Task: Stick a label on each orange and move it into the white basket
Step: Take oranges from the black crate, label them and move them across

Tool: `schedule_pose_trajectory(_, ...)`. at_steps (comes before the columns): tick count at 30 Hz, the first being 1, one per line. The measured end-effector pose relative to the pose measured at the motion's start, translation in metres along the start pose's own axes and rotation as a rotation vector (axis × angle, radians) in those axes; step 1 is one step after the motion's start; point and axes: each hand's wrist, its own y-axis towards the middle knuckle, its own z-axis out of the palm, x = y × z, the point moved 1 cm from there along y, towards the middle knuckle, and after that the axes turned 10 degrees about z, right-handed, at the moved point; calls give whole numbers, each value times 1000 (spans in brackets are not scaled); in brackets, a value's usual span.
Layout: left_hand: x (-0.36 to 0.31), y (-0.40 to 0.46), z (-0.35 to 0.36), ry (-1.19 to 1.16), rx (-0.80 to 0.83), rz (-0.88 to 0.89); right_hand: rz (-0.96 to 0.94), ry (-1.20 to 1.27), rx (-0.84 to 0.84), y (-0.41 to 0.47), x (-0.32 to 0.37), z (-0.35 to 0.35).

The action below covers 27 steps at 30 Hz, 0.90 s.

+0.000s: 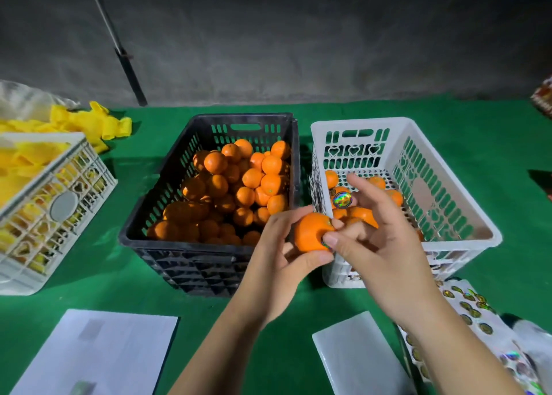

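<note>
Early stage: few oranges in white basket, black crate nearly full. Left hand gripping orange between both; right hand thumb pressing label, probably seated.

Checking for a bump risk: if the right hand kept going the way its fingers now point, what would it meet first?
The right hand points forward and left; its thumb already presses a label onto the orange held by the left hand. Past that, probably the black crate wall, though depth is unclear.
</note>
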Motion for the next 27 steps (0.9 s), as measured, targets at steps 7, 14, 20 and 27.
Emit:
schedule_pose_trajectory(7, -26, 4, -1, 111, -31, 128, -78, -185, 35, -6, 31, -5)
schedule_pose_trajectory(14, -44, 12, -17, 151, -11, 251, -248, -628, -39, -10, 57, 5)
schedule_pose_trajectory(20, -51, 13, -18, -4, -62, 221, -220, -767, -77, -12, 73, 17)
schedule_pose_trajectory(27, -66, 17, -18, -156, -82, 148, -178, -992, -283, -5, 91, 10)
